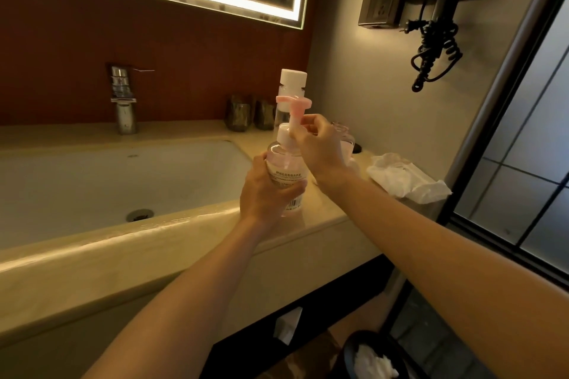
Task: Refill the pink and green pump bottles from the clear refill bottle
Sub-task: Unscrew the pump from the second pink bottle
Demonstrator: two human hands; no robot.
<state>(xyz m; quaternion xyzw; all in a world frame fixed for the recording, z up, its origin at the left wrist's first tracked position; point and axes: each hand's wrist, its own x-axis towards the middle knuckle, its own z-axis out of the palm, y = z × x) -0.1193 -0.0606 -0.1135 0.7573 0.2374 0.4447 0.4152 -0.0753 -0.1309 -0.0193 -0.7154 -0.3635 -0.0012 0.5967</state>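
The pink pump bottle [284,166] stands upright on the counter [326,218] to the right of the sink. My left hand [266,191] grips its body from the left. My right hand [317,144] pinches the pink pump head [294,109] at its stem, just above the white collar. Behind it stands the clear refill bottle [291,86] with a white cap, partly hidden by the pump. A second clear container [346,140] shows behind my right hand, mostly hidden. I see no green bottle.
The white sink basin [107,181] lies to the left, with a chrome tap [124,101] behind it. Two dark glasses [249,112] stand at the back wall. A crumpled white plastic bag [406,178] lies on the counter's right end. A bin [378,357] sits below.
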